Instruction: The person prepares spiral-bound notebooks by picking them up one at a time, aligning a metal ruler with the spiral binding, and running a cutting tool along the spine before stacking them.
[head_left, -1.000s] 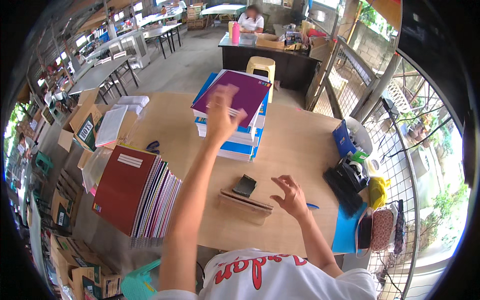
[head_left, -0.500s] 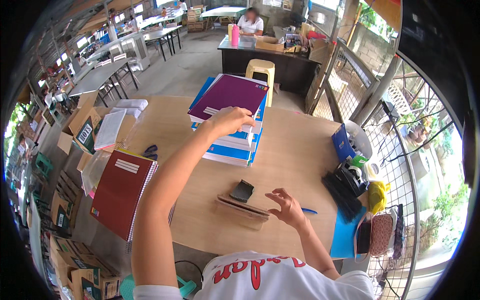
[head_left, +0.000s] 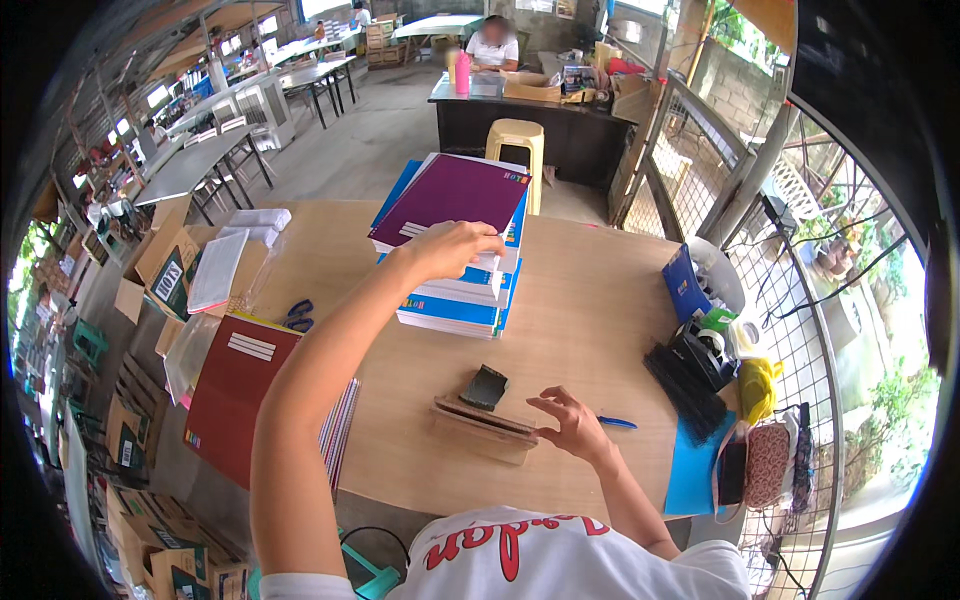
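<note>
A purple-covered notebook [head_left: 455, 195] lies on top of a stack of blue-covered books [head_left: 455, 312] toward the far middle of the table. My left hand [head_left: 450, 250] reaches across to it, fingers bent over its near right corner; the fingertips are partly hidden. Nearer to me, a wooden block with a long slot [head_left: 485, 422] rests beside a small dark block [head_left: 485, 387]. My right hand [head_left: 573, 430] hovers at the slotted block's right end, fingers apart, holding nothing. Just right of that hand is a blue pen [head_left: 617, 423].
Dark red spiral notebooks [head_left: 235, 400] lie at the table's left, near blue-handled scissors [head_left: 298, 316] and an opened carton [head_left: 165, 265]. Tape, a black brush-like bundle [head_left: 685, 390] and a patterned pouch [head_left: 767, 465] line the right edge. A person sits at a desk [head_left: 540, 130] beyond.
The view has shifted slightly. My left hand stays at the purple notebook's corner, and my right hand stays open beside the slotted block. More of the spiral notebooks' edges show past my left forearm.
</note>
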